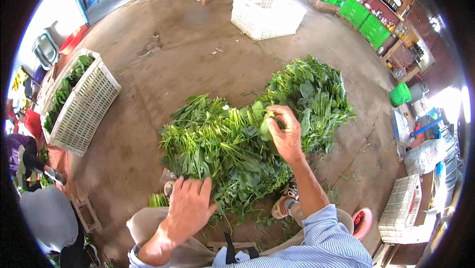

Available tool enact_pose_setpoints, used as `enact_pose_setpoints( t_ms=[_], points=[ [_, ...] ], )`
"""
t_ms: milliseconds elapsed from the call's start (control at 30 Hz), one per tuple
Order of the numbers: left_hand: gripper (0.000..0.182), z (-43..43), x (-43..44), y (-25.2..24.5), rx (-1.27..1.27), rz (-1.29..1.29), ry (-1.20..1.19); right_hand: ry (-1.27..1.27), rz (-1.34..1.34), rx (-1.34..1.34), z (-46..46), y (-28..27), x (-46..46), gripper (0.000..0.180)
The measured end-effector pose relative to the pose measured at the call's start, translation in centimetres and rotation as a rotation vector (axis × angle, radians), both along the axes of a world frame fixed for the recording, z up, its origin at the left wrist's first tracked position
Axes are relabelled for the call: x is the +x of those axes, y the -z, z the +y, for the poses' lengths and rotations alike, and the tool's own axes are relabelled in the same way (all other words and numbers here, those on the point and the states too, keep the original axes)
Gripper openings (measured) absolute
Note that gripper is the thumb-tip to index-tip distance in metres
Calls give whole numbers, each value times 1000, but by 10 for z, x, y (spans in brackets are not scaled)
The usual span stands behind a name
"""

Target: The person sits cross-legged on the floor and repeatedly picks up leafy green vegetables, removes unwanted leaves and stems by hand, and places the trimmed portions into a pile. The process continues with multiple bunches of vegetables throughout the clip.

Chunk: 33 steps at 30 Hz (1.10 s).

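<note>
A broad heap of leafy green vegetables (pixel 237 149) lies on the floor before my knees, with pale green stems showing on its left part. My right hand (pixel 284 130) is above the heap, thumb and fingers pinched on a green leafy sprig (pixel 264 121). Over my left knee, my left hand (pixel 191 201) is held palm down with fingers apart and nothing seen in it. Just left of that hand, a small bunch of cut green stems (pixel 158 200) sits near my shoe.
A white plastic crate with greens (pixel 87 108) stands at left, beside a person in a striped hat (pixel 50 216). Another white crate (pixel 265 19) is ahead. A pink basin (pixel 362 223) lies by my right knee, near stacked white crates (pixel 400 208). Low wooden frame (pixel 85 212) at left.
</note>
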<state>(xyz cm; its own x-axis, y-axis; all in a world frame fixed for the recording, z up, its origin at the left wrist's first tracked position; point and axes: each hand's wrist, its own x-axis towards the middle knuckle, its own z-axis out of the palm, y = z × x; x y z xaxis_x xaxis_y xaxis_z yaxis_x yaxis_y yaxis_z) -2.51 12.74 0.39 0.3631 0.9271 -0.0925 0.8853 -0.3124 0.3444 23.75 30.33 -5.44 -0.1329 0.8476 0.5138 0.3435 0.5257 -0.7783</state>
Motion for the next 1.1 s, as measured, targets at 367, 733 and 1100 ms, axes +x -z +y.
enact_pose_setpoints(
  t_ms=[367,733,1100],
  points=[
    [60,-22,16,37,109,-703,-242,-241,493,-476,-161,-35,-77,10],
    [45,-37,22,40,345,-504,-88,-35,985,-576,-178,-26,-53,7],
    [20,-34,15,49,-281,-928,-216,-168,93,-675,-191,-9,-19,21]
  ],
)
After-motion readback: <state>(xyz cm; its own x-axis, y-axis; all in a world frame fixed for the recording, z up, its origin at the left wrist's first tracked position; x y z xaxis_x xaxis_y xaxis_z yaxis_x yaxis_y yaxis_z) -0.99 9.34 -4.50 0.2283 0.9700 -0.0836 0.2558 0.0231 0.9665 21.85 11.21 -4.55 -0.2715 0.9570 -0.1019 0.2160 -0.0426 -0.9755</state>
